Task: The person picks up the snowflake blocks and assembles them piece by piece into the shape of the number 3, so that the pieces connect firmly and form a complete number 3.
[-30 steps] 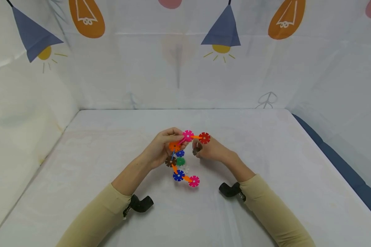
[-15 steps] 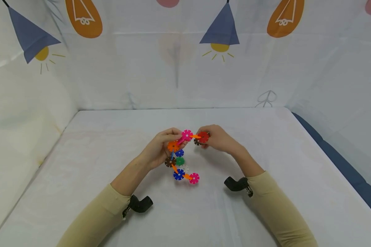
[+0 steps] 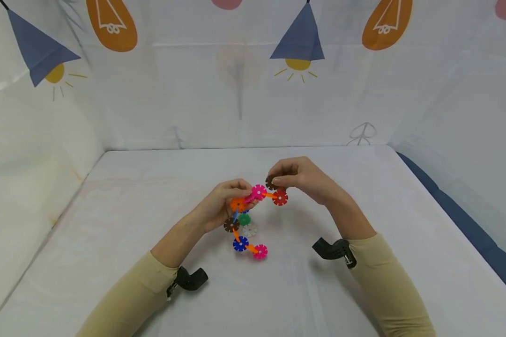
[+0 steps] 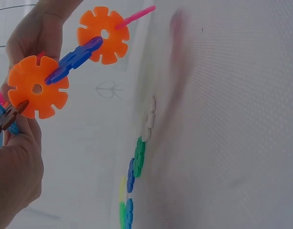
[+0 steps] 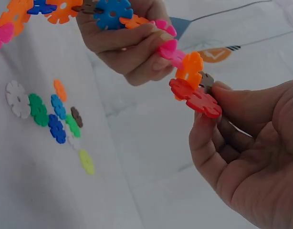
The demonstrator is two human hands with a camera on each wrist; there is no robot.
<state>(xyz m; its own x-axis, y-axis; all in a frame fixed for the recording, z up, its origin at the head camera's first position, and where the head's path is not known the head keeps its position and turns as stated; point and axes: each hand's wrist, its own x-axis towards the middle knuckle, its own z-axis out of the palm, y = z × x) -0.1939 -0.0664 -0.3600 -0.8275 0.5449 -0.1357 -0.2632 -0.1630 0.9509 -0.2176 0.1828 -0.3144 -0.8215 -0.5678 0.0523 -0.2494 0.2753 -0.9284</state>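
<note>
In the head view my left hand [image 3: 219,206] pinches a chain of slotted plastic snowflake discs near a pink disc [image 3: 259,192]. The chain hangs through an orange disc [image 3: 238,204], a brown one [image 3: 231,225] and a blue one [image 3: 240,244] to a pink end disc [image 3: 260,252]. At its other end is a red disc [image 3: 280,197]. My right hand [image 3: 308,180] pinches a loose-looking brown disc [image 3: 271,182] just above the red one. In the right wrist view this brown disc [image 5: 206,82] sits close behind the red disc [image 5: 196,98]; whether they interlock, I cannot tell.
Several loose discs lie on the white table below the chain, among them a white [image 5: 17,99], a green [image 5: 38,109] and a yellow one [image 5: 87,162]. A printed white cloth [image 3: 244,103] hangs behind the table.
My right hand has risen and moved right, carrying the brown disc from below the red disc to above it. The left hand stays nearly still, its chain dipping slightly.
</note>
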